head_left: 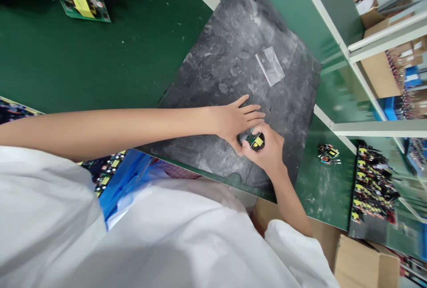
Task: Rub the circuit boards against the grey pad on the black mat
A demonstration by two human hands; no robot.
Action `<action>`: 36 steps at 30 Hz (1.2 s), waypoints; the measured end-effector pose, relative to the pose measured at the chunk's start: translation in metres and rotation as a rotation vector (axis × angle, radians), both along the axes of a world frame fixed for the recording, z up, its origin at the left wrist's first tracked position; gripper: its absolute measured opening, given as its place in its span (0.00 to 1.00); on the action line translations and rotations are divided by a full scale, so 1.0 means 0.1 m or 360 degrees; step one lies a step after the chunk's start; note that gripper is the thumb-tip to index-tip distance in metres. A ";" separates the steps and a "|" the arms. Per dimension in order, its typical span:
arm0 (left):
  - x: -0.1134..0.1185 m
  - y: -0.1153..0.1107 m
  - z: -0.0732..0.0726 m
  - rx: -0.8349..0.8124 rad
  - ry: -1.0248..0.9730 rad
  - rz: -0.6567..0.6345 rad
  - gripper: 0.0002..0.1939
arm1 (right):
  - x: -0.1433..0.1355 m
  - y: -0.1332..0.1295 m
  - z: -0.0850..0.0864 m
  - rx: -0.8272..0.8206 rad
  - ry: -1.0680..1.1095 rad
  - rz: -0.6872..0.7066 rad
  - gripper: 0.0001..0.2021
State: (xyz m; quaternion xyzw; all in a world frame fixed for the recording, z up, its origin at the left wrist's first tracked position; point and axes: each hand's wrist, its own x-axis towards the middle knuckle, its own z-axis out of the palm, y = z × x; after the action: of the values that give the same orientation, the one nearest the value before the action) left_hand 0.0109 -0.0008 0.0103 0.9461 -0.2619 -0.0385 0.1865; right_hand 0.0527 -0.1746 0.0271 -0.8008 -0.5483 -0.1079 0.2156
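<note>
Toward three o'clock from centre, over the scuffed dark-grey mat (pixel 230 61), pinched a yellow-topped black-and-green circuit piece (pixel 258 141) in the curled right hand (pixel 269 148), with left hand (pixel 234 121) splayed alongside, apparently empty — seemed light, stiff, fragile, best taken by its edges.

I count one dark mat (pixel 230 70), one clear plastic piece (pixel 271 66), one black gadget (pixel 257 142), one small parts clump (pixel 328 153), one worktop (pixel 116 65).

On the green table (pixel 133 52) are laid a dark mat (pixel 230 56), circuit boards (pixel 82 3) far left, and electronic parts (pixel 328 153) right.
</note>
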 end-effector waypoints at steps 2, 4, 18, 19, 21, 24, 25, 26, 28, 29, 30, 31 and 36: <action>-0.01 0.00 0.00 0.0010 0.0011 0.0003 0.44 | 0.00 0.00 0.00 -0.0002 0.0015 -0.0004 0.10; -0.01 -0.01 0.00 0.0007 -0.0017 0.0012 0.44 | 0.00 0.00 0.00 -0.0002 0.0032 -0.0007 0.10; 0.00 -0.01 -0.08 -0.0034 -0.0133 0.0010 0.46 | 0.00 -0.01 -0.01 -0.0002 0.0022 0.0000 0.10; 0.00 -0.01 -0.08 -0.0039 -0.0134 0.0012 0.46 | 0.00 -0.01 -0.01 -0.0001 0.0025 0.0001 0.10; -0.01 -0.01 -0.08 -0.0046 -0.0132 0.0014 0.46 | 0.00 -0.01 -0.01 0.0003 0.0031 0.0004 0.10; -0.01 -0.01 -0.08 -0.0048 -0.0121 0.0016 0.45 | 0.00 -0.01 -0.01 -0.0001 0.0034 -0.0001 0.10; -0.01 -0.01 -0.07 -0.0046 -0.0118 0.0016 0.45 | 0.00 -0.01 -0.01 -0.0005 0.0034 -0.0005 0.10; -0.01 -0.01 -0.07 -0.0042 -0.0114 0.0014 0.45 | 0.00 -0.01 -0.01 -0.0010 0.0034 -0.0010 0.10; -0.01 -0.01 -0.06 -0.0029 -0.0104 0.0009 0.45 | -0.01 -0.02 -0.02 -0.0016 0.0038 -0.0016 0.10; -0.01 -0.01 -0.06 -0.0024 -0.0101 0.0010 0.45 | -0.01 -0.02 -0.02 -0.0018 0.0040 -0.0018 0.10; -0.01 -0.01 -0.06 -0.0022 -0.0100 0.0007 0.45 | -0.01 -0.02 -0.02 -0.0019 0.0041 -0.0019 0.10; -0.01 0.00 -0.06 -0.0024 -0.0102 0.0004 0.46 | -0.01 -0.02 -0.02 -0.0020 0.0041 -0.0019 0.10; 0.00 -0.01 -0.04 -0.0012 -0.0104 0.0002 0.47 | 0.00 -0.01 -0.01 -0.0038 0.0015 -0.0024 0.10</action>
State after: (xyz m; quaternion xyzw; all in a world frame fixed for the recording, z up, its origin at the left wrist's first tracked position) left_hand 0.0107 -0.0016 0.0060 0.9464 -0.2673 -0.0063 0.1814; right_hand 0.0524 -0.1759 0.0263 -0.8078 -0.5425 -0.0991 0.2079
